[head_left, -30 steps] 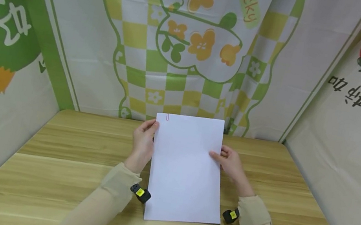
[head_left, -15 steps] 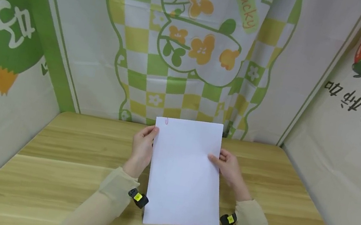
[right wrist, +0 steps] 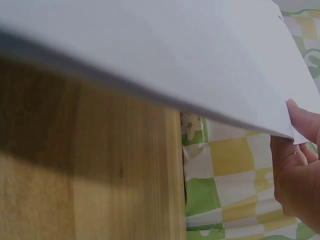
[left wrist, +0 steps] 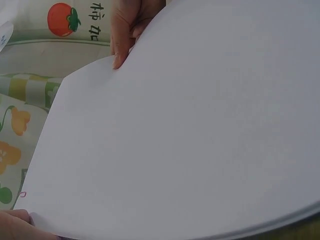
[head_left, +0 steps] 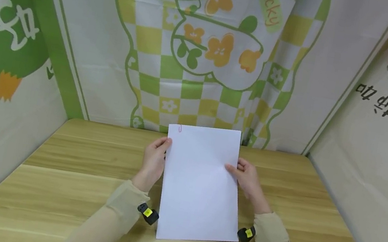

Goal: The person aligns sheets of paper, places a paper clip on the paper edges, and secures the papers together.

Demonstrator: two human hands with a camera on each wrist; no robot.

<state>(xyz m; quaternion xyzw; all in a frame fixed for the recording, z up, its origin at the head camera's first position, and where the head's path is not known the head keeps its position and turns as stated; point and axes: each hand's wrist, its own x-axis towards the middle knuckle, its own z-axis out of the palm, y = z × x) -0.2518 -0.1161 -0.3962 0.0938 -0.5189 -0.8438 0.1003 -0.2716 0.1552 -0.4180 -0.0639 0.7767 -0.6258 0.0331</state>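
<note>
A small stack of white paper point(head_left: 200, 186) is held up over the table, its blank face toward the head camera. A red paper clip point(head_left: 180, 128) sits on its top edge near the left corner. My left hand point(head_left: 153, 159) pinches the left edge just below that corner, thumb in front. Partway down the opposite edge, my right hand point(head_left: 248, 180) pinches the sheets with its thumb point(right wrist: 302, 117) on the front and fingers behind. In the left wrist view the paper bows between the hands, and the clip point(left wrist: 23, 194) shows near the left thumb.
The wooden table point(head_left: 70, 190) lies under both forearms. Behind it hangs a checked, flowered curtain point(head_left: 169, 87), with printed cloth walls on the left point(head_left: 48, 92) and right point(head_left: 359, 144). Each wrist wears a small black camera point(head_left: 148, 214).
Both hands keep hold of the paper. The left hand has slid slightly down the left edge from the top corner. The head view has shifted a little.
</note>
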